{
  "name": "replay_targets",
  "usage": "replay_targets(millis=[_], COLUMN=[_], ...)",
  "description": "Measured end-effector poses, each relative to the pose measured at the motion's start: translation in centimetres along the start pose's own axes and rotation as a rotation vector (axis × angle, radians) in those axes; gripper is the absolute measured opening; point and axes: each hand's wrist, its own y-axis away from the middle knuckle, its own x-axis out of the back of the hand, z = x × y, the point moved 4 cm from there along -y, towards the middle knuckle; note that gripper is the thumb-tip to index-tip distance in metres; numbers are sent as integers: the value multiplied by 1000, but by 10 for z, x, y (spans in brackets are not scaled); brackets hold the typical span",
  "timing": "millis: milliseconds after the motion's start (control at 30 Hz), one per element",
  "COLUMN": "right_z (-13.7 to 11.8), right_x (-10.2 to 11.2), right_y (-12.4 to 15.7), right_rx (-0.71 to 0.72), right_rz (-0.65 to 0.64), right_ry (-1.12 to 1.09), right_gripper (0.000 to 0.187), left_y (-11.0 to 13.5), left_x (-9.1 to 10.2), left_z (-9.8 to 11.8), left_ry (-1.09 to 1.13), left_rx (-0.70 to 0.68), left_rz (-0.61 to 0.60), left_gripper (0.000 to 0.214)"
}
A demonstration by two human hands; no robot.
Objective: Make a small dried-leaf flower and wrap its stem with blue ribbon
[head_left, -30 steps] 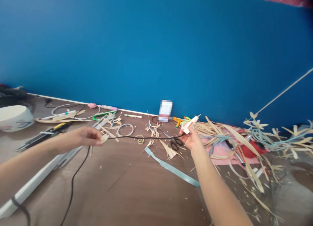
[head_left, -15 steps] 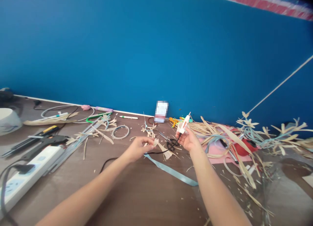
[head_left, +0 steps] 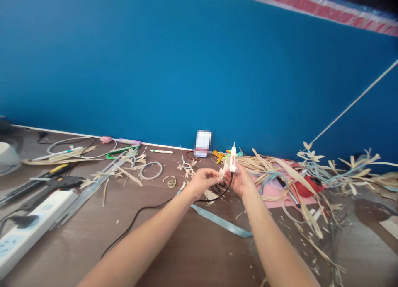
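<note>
My right hand (head_left: 241, 182) grips a small white glue gun (head_left: 232, 159) held upright, nozzle up, above the brown table (head_left: 174, 245). Its black cord (head_left: 137, 214) loops down from the gun and trails left across the table. My left hand (head_left: 202, 181) is right beside it, fingers pinched on a small pale leaf piece (head_left: 221, 173) held close to the gun.
A white power strip (head_left: 27, 229) and black tools lie at the left. Cut straw strips, rings and a light blue ribbon (head_left: 222, 223) litter the middle. Black scissors lie partly hidden under my hands. A pile of dried leaves over a pink sheet (head_left: 280, 191) fills the right. Behind stands a blue wall.
My left hand moved right from the table's left part to meet my right hand, carrying the leaf piece. The glue gun tipped from slanted to upright.
</note>
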Motion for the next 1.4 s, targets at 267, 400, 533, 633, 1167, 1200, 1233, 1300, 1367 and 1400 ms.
replay_targets(millis=[267,400,533,633,1167,1200,1233,1300,1367,1400], right_z=[-11,-3,21,33,48,48,48,48,49,49], right_x=[11,17,-4,-12,-11,-11,-11,-12,-12,-12], right_y=[27,70,111,123,117,117,118,119,120,121], right_rx=[195,482,709,732,347,345,343,351,367,374], right_rz=[108,198,-53,-149,-457,-459,-460,-460,-468,-474], right_ry=[66,86,436,503,207,208,210,213,228,238], right_gripper=[25,9,4,7,15,16,16,15,13,12], left_y=[23,49,66,72,87,87,88,89,90,91], left_x=[-12,-19,-27,-28,-29,-30,-30,-30,-30,-30], left_z=[16,9,3,-1,-1,0,1,3,4,5], left_ry=[172,272,258,243,277,271,264,248,217,186], left_rx=[53,168,140,110,191,190,189,182,170,162], left_rz=[140,178,173,190,56,50,46,47,51,54], left_gripper=[19,17,18,20,22,22,23,23,23,22])
